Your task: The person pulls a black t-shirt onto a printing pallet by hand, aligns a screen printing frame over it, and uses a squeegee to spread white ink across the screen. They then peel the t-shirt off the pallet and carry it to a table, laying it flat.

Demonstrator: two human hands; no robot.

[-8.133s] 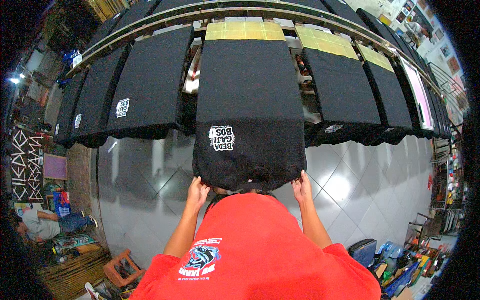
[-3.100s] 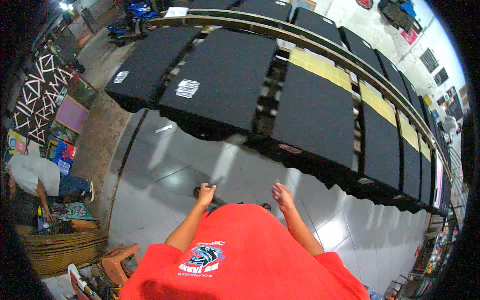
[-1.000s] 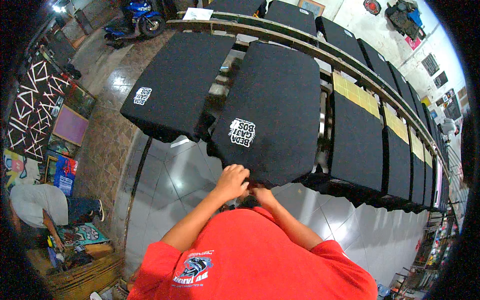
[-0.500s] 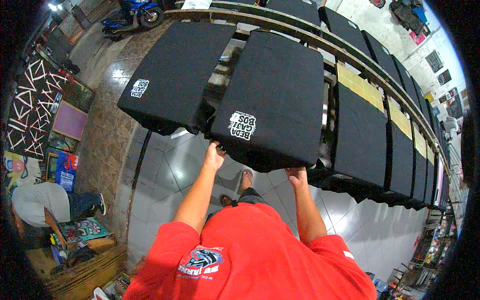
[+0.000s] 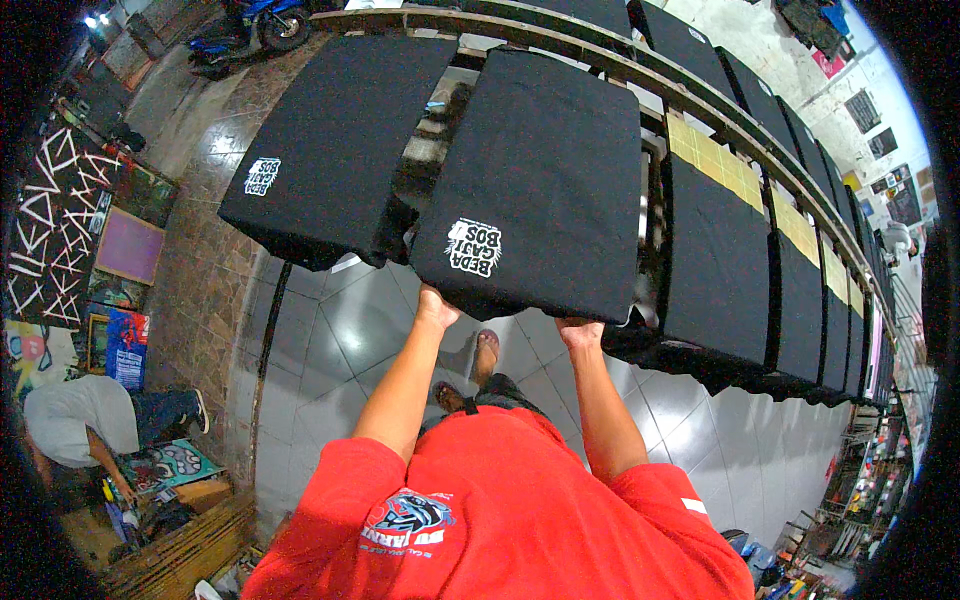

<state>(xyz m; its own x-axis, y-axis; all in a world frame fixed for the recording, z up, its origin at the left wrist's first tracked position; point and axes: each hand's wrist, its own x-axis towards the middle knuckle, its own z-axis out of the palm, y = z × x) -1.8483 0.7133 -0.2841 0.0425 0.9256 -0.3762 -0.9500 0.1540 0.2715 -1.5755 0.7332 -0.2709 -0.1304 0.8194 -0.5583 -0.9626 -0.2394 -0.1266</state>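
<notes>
A black shirt (image 5: 540, 170) with a white print on its near left part lies smooth over a flat board in front of me. Its loose hem hangs at the near edge. My left hand (image 5: 436, 308) grips that edge near its left corner, and my right hand (image 5: 581, 332) grips it farther right. The fingers of both hands are tucked below the cloth, mostly hidden. Left of it, a second black shirt (image 5: 345, 140) with the same print covers another board. To the right, a black shirt (image 5: 715, 270) has a yellow strip (image 5: 705, 150) across its far end.
A long rail (image 5: 560, 55) runs behind the boards, with more black-covered boards (image 5: 685, 45) beyond. At the lower left a person (image 5: 85, 420) in a grey top bends over a colourful panel (image 5: 170, 465). A blue motorbike (image 5: 265, 25) stands at the far left. Shelves with small items line the lower right.
Both hands have moved slightly away from me along the shirt's near edge and a little closer together. The left fingers have slipped farther under the cloth. The whole view has shifted slightly.
</notes>
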